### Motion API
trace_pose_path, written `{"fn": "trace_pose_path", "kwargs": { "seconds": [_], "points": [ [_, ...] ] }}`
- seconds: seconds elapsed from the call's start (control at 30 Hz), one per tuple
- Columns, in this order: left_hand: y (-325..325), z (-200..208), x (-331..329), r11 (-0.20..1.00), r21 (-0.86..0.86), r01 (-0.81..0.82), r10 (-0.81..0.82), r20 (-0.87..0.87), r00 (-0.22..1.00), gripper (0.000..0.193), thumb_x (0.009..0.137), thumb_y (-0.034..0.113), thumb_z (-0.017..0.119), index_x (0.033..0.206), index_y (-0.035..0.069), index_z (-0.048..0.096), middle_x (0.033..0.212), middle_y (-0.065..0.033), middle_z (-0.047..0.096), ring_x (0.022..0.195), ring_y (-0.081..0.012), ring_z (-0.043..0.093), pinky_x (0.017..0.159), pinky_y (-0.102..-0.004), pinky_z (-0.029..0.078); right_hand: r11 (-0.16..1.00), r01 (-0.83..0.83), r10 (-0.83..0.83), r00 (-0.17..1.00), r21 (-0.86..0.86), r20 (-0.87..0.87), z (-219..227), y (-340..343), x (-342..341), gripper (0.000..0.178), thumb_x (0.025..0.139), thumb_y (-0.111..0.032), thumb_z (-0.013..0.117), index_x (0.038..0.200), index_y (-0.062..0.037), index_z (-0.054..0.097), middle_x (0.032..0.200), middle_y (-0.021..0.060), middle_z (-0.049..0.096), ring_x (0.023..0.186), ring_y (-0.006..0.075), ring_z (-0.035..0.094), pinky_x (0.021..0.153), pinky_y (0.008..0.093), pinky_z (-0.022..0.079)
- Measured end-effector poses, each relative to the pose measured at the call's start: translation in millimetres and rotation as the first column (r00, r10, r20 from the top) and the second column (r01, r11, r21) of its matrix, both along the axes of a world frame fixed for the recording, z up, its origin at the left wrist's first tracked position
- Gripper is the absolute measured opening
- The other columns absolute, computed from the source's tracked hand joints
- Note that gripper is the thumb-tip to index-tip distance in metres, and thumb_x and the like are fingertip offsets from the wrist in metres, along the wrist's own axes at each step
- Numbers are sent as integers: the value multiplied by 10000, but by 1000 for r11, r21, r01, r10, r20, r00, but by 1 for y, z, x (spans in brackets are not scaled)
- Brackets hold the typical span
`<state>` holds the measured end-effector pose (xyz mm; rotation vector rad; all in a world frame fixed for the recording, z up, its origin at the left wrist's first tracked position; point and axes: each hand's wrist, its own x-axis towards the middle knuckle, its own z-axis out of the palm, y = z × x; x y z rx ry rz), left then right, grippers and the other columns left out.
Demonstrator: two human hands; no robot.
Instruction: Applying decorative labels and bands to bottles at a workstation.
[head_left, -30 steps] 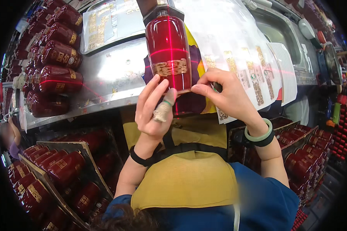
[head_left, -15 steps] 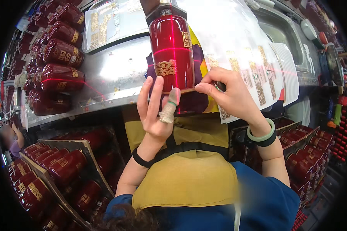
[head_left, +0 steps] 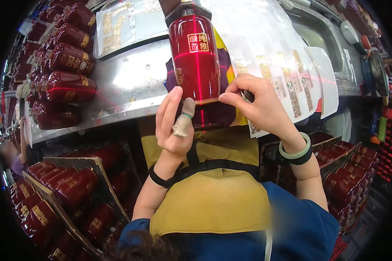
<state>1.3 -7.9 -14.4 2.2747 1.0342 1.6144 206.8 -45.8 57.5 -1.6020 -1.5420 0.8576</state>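
A glossy dark red bottle (head_left: 194, 65) lies on its side, its neck toward the far side against a dark metal rest. Its gold square label faces up, and a gold pattern shows at its left edge. My left hand (head_left: 173, 124) holds the bottle's lower left end, fingers along the side and a covered thumb by the base. My right hand (head_left: 259, 102) is at the lower right corner, thumb and forefinger pinched together with the thumb tip touching the base edge. Something small and dark shows inside its curled fingers. Under the bottle lies a purple and yellow cloth (head_left: 223, 71).
Several red bottles (head_left: 69, 87) are stacked at the left of the metal table (head_left: 122, 80). A tray (head_left: 101, 48) with gold decals lies behind. Decal sheets (head_left: 274, 87) and a white stack (head_left: 324, 82) lie right, near a sink (head_left: 311, 32). Crates (head_left: 74, 163) of bottles flank me.
The bottle has turned leftward about its length: the square label has come to the top and the gold pattern has moved to the left edge. My left fingers have drawn closer together.
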Motion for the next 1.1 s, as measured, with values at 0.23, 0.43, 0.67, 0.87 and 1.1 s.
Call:
{"fn": "trace_pose_path", "kwargs": {
  "seconds": [0.23, 0.43, 0.67, 0.87, 1.1],
  "points": [
    [-2, 16, 15, 990, 133, -45, 55, -70, 996, 365, 832, -44, 809, 1174, -98, 692, 1202, -181, 707, 1139, -368, 675, 939, -423, 603, 1000, -6, 7, 1000, 15, -26, -3, 1, 2, 206, 887, -164, 782, 855, 27, 712, 746, 115, 635, 659, 208, 587, 640, 332, 469],
    [3, 6, 4, 991, -80, 106, -96, 121, 988, 365, 809, -155, 762, 1164, -89, 714, 1191, -207, 720, 1092, -318, 713, 953, -391, 593, 1000, 15, -15, 999, -20, -39, -2, 1, -3, 219, 892, -172, 783, 853, 29, 706, 737, 103, 635, 614, 180, 575, 606, 323, 463],
    [0, -2, -1, 999, 12, 30, -31, 32, 999, 289, 803, -161, 727, 1086, -106, 713, 1188, -194, 711, 1085, -372, 704, 911, -424, 620, 999, 8, -7, 1000, 36, -5, -2, 2, -6, 214, 896, -178, 783, 852, 17, 708, 731, 98, 632, 606, 167, 574, 600, 318, 463],
    [-1, 7, 4, 1000, 21, 11, -11, -16, 1000, 289, 824, -139, 722, 1106, -76, 724, 1225, -185, 696, 1134, -372, 675, 929, -427, 614, 999, 9, -9, 1000, 49, -2, -3, 2, -5, 205, 889, -171, 785, 837, 11, 706, 732, 100, 634, 603, 187, 580, 600, 334, 463],
    [1, 15, 9, 991, 122, 57, -41, -130, 991, 244, 820, -72, 804, 1054, -78, 735, 1183, -187, 728, 1139, -353, 686, 924, -421, 598, 996, -20, 17, 999, 83, 27, -8, 2, -3, 206, 881, -170, 786, 827, 12, 707, 734, 111, 638, 629, 207, 595, 614, 345, 467]
  ]
}}
